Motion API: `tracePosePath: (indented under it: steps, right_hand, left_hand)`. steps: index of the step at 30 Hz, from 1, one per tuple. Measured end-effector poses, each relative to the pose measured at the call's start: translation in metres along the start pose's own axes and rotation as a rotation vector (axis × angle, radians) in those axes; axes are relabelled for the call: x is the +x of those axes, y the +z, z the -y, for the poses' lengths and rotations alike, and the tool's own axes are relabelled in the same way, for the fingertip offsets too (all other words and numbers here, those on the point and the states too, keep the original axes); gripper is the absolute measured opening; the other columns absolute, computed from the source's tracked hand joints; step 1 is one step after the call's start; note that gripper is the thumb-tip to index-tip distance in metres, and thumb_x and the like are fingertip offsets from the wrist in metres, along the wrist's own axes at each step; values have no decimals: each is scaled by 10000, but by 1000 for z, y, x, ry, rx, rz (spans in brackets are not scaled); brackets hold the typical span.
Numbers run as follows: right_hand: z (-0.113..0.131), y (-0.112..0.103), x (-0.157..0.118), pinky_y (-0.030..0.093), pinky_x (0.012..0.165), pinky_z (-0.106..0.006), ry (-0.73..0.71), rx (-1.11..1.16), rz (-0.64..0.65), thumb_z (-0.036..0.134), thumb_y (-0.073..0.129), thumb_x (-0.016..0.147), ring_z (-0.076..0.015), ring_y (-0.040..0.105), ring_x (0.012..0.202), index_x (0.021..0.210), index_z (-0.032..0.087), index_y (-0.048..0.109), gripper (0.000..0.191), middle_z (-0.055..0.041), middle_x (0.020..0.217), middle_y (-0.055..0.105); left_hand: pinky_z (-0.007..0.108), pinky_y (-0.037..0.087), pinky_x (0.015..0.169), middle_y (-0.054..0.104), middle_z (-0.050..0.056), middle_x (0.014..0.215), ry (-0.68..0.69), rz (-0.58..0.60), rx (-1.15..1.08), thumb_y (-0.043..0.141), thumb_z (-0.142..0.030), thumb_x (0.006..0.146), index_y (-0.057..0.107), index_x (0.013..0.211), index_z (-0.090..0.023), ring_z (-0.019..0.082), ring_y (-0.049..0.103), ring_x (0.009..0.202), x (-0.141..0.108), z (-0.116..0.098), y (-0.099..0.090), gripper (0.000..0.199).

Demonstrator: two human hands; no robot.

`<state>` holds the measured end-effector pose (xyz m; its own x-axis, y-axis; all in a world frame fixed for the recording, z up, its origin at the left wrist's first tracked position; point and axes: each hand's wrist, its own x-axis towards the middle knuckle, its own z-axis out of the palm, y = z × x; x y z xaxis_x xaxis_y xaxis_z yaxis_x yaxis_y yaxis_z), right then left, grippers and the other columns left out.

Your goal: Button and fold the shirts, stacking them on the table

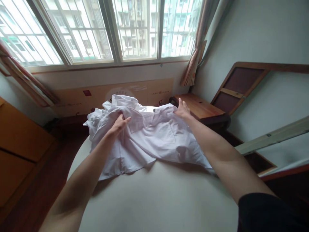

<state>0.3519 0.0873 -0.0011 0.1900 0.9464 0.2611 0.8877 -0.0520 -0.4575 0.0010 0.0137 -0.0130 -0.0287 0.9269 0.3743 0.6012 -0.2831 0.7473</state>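
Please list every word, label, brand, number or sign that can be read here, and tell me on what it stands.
No text can be read with certainty.
Cardboard, left and right print: too small and blurred.
Its pale circle: marks too blurred, partly behind the shirt.
Its red square: nothing readable.
Dark mark by the shirt's far edge: too small.

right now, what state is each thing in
shirt, spread out, rumpled, bunched at far left
left hand, on the shirt, some fingers hidden, grip unclear
right hand, at the shirt, fingers raised, grip unclear
table, partly covered by shirt
left curtain, pulled aside
right curtain, gathered aside
window, unclear if shut
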Motion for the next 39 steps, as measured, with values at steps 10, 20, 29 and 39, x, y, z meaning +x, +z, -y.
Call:
tracePosePath:
  steps: [10,20,29,39]
  right_hand:
    - [-33,-31,-143,368,969,-468,-570,-134,174,537,598,772,-327,491,1177,1286,181,496,634,-162,1281,542]
    - [-46,-46,-210,426,730,-332,-612,-300,103,51,395,849,-227,610,775,887,166,633,267,-98,825,657]
    - [-36,-20,-234,430,819,-400,-696,-288,177,105,491,804,-280,595,926,982,163,634,236,-129,1016,651]
    - [-15,-94,-93,440,662,-289,-307,-2,-107,238,456,867,-214,631,757,929,178,666,228,-79,853,697]
  left_hand:
    - [441,431,923,572,129,1243,508,487,507,666,-459,754,537,1235,-195,291,525,1089,-176,-15,0,564]
    - [294,425,694,625,56,810,519,408,409,379,-169,930,591,857,-185,174,547,748,-178,7,17,225]
    - [261,414,664,589,25,739,284,190,197,411,-232,930,538,871,-188,144,540,649,-175,2,-8,147]
    - [175,328,460,521,-19,599,-40,701,-179,747,-458,668,639,757,-159,86,415,531,-179,-29,-77,330]
